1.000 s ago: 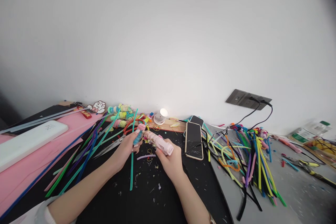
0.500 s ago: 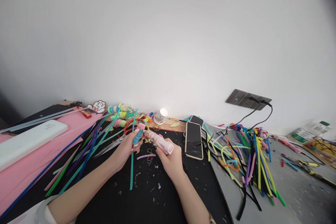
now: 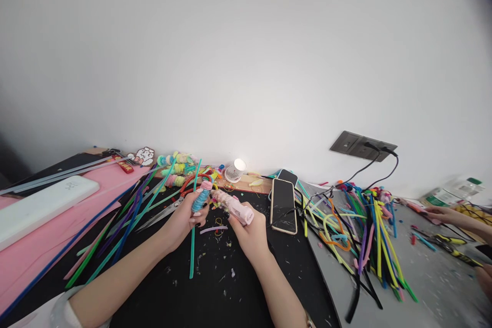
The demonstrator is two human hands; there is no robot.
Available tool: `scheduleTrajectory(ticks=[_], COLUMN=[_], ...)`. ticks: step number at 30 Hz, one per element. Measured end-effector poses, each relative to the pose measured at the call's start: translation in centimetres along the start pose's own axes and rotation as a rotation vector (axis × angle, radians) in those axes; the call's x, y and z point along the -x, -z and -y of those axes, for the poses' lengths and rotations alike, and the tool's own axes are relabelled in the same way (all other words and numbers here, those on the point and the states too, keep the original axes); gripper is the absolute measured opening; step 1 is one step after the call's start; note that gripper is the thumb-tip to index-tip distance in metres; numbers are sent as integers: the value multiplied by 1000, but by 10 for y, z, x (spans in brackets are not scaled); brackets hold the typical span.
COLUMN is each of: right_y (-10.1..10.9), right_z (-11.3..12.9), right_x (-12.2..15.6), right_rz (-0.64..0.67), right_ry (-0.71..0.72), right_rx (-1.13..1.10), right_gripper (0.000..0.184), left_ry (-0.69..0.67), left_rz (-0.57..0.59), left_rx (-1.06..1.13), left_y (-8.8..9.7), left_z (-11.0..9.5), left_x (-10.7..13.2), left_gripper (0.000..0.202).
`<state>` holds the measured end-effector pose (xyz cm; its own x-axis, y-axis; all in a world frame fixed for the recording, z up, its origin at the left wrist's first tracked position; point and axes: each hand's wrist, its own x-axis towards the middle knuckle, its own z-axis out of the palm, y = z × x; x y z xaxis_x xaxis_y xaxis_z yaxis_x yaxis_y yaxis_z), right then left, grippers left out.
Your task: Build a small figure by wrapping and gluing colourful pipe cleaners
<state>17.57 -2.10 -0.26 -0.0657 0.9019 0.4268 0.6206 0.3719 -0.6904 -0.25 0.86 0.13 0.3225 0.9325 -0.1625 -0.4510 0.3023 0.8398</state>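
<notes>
My left hand (image 3: 193, 213) is closed around a small coiled pipe-cleaner piece (image 3: 201, 198), blue with a pink top, held upright. In my right hand (image 3: 246, 228) is a pale pink glue gun (image 3: 234, 206), its front end pointing left toward the coiled piece. Whether its tip touches the piece I cannot tell. A teal pipe cleaner (image 3: 191, 259) lies partly hidden beneath my left hand. Scissors (image 3: 163, 215) with orange-red handles rest just left of it. Between my forearms, a short lilac piece (image 3: 213, 229) lies on the black mat (image 3: 200, 302).
Coiled pipe-cleaner pieces (image 3: 175, 181) and a paper cup (image 3: 235, 170) stand near the wall. A phone (image 3: 284, 206) lies right of my right hand. Pipe-cleaner bundles (image 3: 378, 246), cords and pliers (image 3: 453, 248) fill the right side. Another person's hand (image 3: 442, 213) touches a pink tool (image 3: 417, 207) there.
Another person's hands have come in at the far right, one onto the pink tool. My left hand and the coiled piece have shifted very slightly; my right hand stays about where it was.
</notes>
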Motion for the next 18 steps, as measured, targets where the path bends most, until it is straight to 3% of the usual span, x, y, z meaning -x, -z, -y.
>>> scheduleTrajectory(ticks=[5,10,15,18], right_y=[5,6,-1,-1], right_z=[1,-4,-8,0], right_x=[-3,-5,-2,0], right_rz=[-24,-20,-24,-86], right_ry=[-78,-185,-199,-124], right_rx=[222,491,575,525], right_gripper=[13,26,45,49], left_ry=[-14,-149,-268,-302], left_rz=[-55,-186,-362,-420], left_rx=[12,-28,-106,-123], left_y=[-4,-1,10,15], left_z=[-4,-5,-4,-3], left_x=[2,2,-4,-6], left_gripper=[36,34,30,29])
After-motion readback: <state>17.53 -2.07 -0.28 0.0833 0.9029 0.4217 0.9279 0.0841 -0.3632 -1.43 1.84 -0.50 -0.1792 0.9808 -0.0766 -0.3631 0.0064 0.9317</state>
